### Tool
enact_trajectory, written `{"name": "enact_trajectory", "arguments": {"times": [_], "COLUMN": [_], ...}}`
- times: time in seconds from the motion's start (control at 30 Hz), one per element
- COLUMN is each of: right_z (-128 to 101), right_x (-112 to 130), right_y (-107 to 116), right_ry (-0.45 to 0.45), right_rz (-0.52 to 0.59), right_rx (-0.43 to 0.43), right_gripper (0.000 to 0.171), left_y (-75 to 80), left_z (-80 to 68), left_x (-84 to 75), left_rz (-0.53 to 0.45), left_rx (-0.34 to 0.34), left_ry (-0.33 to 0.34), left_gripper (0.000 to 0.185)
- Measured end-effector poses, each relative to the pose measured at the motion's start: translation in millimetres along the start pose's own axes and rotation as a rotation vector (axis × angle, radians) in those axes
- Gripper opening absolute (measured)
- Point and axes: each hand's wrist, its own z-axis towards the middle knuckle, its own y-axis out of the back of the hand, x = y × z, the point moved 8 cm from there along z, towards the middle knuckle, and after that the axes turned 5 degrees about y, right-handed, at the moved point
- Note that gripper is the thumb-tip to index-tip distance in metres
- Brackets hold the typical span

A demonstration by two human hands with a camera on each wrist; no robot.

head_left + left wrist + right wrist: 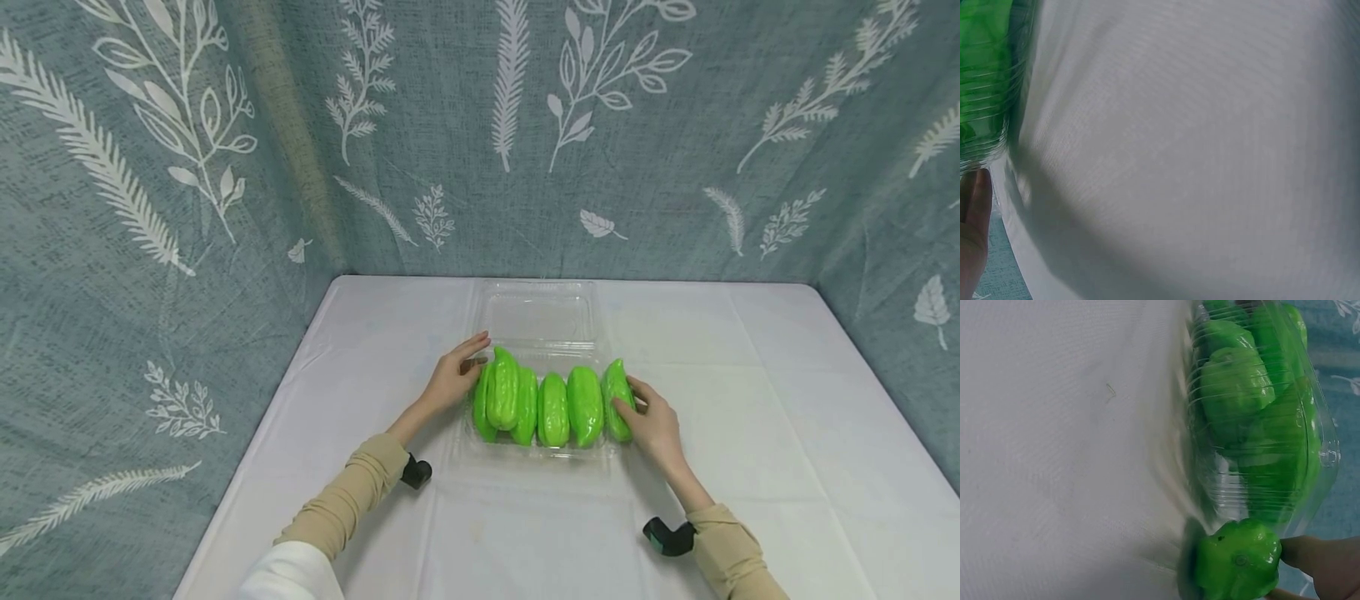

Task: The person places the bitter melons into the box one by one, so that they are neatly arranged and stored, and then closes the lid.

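Observation:
A clear plastic clamshell box (536,318) sits on the table, lid folded back. Inside lie several glossy green bitter melons (553,410), ridged lengthwise, side by side, with one (503,390) resting higher at the left. My left hand (452,375) is at the box's left edge, fingers extended along the rim and thumb close to the leftmost melons. My right hand (654,421) holds another bitter melon (617,400) between thumb and fingers at the right side. The right wrist view shows this held melon (1239,559) just outside the box wall (1329,456).
White cloth covers the table (712,358). A blue-green curtain (465,125) with white leaf prints hangs behind and at both sides. Black wrist devices (670,537) hang below both forearms.

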Motion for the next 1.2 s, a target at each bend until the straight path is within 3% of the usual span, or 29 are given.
{"name": "enact_trajectory", "arguments": {"times": [1.2], "right_z": [-2.2], "right_x": [14.8], "right_y": [48.4], "right_ry": [-0.019], "right_rz": [0.063], "right_rx": [-0.117], "right_gripper": [0.057], "left_y": [1.0], "left_z": [-4.2], "left_x": [-4.7], "left_rz": [-0.016], "left_rx": [0.01], "left_ry": [-0.007], "left_gripper": [0.044]}}
